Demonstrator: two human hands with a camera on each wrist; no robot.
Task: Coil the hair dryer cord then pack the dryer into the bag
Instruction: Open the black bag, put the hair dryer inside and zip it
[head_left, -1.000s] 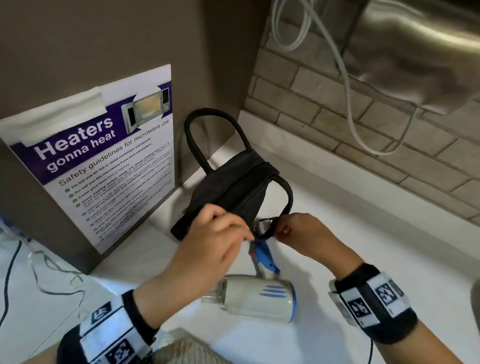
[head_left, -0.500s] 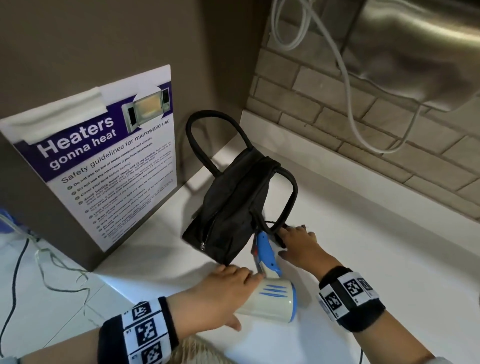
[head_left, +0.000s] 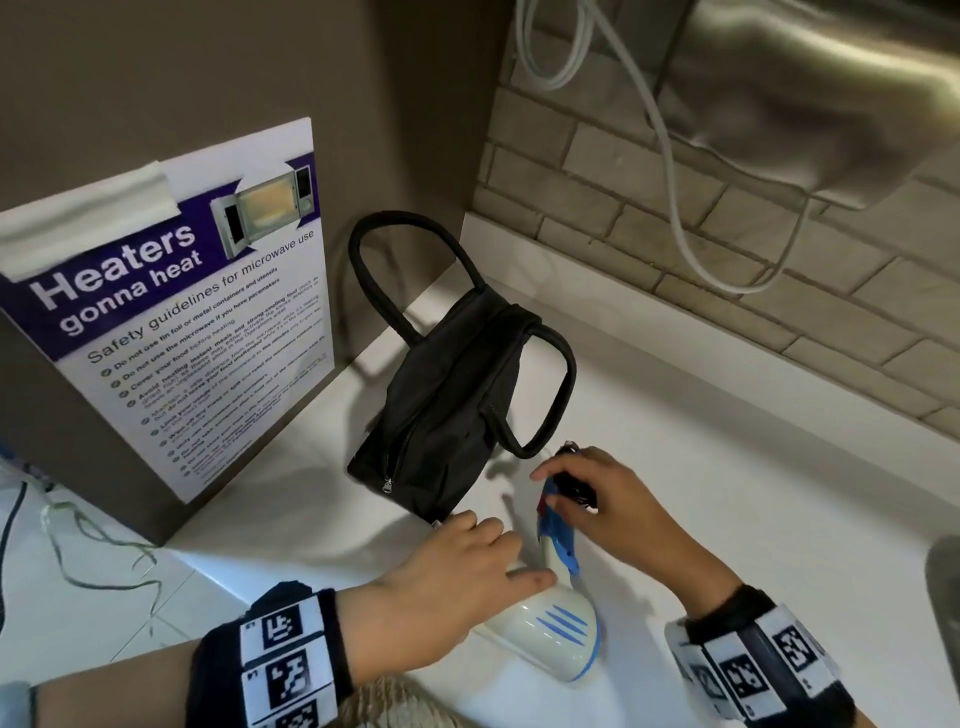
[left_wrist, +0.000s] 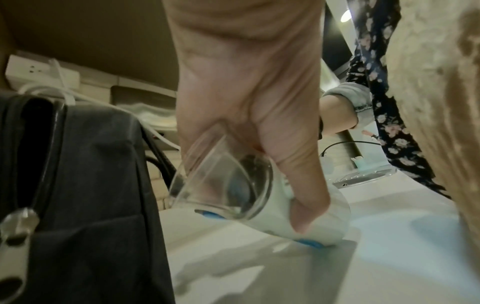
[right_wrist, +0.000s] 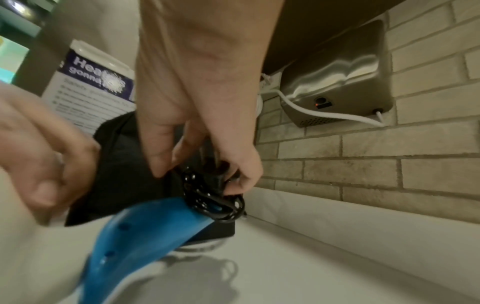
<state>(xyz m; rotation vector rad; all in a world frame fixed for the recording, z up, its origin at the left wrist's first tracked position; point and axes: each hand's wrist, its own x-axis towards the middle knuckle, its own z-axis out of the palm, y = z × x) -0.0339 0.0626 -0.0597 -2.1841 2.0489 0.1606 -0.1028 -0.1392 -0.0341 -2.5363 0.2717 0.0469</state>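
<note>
A white hair dryer (head_left: 545, 634) with a blue handle (head_left: 556, 535) lies on the white counter (head_left: 727, 519) in front of a black bag (head_left: 457, 405). My left hand (head_left: 493, 561) grips the barrel from above. In the left wrist view the thumb presses the white barrel (left_wrist: 272, 216) behind the clear nozzle (left_wrist: 215, 181). My right hand (head_left: 561, 488) pinches the coiled black cord (right_wrist: 213, 191) bunched at the end of the blue handle (right_wrist: 155, 222). The bag (right_wrist: 122, 164) stands just beyond, with its zipper pull (head_left: 387, 486) at the near end and its handles up.
A microwave safety poster (head_left: 171, 322) is taped to a brown panel left of the bag. A steel hand dryer (head_left: 805, 93) with a white cable (head_left: 675, 197) hangs on the brick wall behind. The counter's edge (head_left: 218, 577) drops off at the left.
My left hand let go of the bag and came down onto the dryer's barrel. My right hand moved from the bag's handle loop to the coiled cord at the dryer's handle.
</note>
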